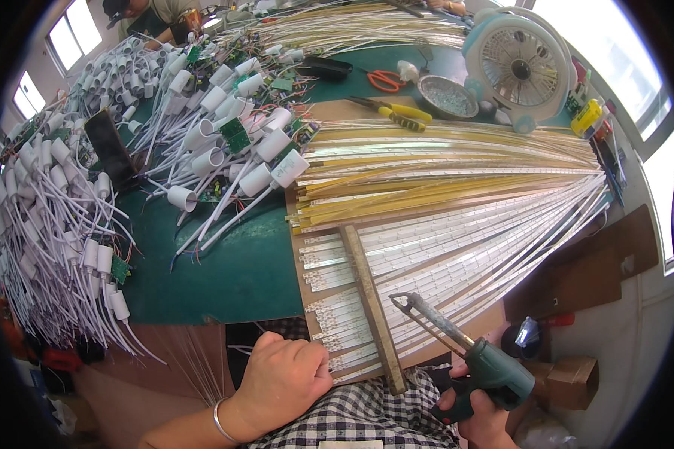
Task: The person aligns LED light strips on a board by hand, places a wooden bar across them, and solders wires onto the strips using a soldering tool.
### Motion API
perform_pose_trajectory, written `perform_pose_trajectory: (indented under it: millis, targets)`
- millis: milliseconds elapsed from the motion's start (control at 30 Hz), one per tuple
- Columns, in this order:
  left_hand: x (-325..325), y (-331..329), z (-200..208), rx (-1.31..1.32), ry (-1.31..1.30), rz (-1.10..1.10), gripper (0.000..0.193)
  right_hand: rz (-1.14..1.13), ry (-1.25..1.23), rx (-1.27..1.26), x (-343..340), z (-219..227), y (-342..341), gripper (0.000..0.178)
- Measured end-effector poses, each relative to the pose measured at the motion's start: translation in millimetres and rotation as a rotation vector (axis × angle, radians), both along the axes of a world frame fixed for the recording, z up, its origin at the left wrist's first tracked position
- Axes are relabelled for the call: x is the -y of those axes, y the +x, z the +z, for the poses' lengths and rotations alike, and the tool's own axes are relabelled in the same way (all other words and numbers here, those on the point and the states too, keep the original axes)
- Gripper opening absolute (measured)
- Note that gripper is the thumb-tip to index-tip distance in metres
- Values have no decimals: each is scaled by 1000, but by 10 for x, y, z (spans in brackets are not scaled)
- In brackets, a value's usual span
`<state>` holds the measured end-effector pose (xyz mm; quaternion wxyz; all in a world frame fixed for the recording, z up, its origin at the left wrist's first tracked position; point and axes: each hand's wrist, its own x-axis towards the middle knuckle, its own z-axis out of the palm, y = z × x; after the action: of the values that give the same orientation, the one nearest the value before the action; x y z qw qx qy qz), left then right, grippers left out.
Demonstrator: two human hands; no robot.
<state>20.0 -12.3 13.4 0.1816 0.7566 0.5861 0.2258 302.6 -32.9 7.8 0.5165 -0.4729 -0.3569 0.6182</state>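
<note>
My right hand grips a green pistol-grip soldering gun, its metal barrel and tip pointing up and left over the strips. Under it, white LED strips lie fanned out on brown cardboard, with their ends lined up at the left. A wooden bar lies across them near those ends. My left hand, with a bangle at the wrist, is closed beside the nearest strip ends. Its curled fingers hide whatever they may hold. Yellow-backed strips lie beyond the white ones.
White tube caps with cables and green circuit boards pile up on the left. Across the back are yellow-handled pliers, orange-handled scissors, a metal bowl and a fan. Another person sits at the far left.
</note>
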Motion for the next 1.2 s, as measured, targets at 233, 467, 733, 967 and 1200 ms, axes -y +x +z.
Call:
perform_pose_trajectory:
  millis: [233, 467, 733, 967, 1200]
  targets:
    - [1, 5, 4, 12, 1, 3, 12, 113, 53, 99, -15, 125, -16, 43]
    - [6, 3, 1, -2, -11, -2, 12, 193, 53, 62, -44, 135, -9, 40]
    - [9, 2, 9, -6, -12, -4, 12, 214, -75, 37, -11, 98, 34, 40]
    - [23, -18, 26, 15, -32, -10, 12, 25, -95, -5, 27, 31, 16, 66]
    - [36, -28, -2, 5, 32, 0, 12, 167, -60, 28, -34, 143, -2, 44]
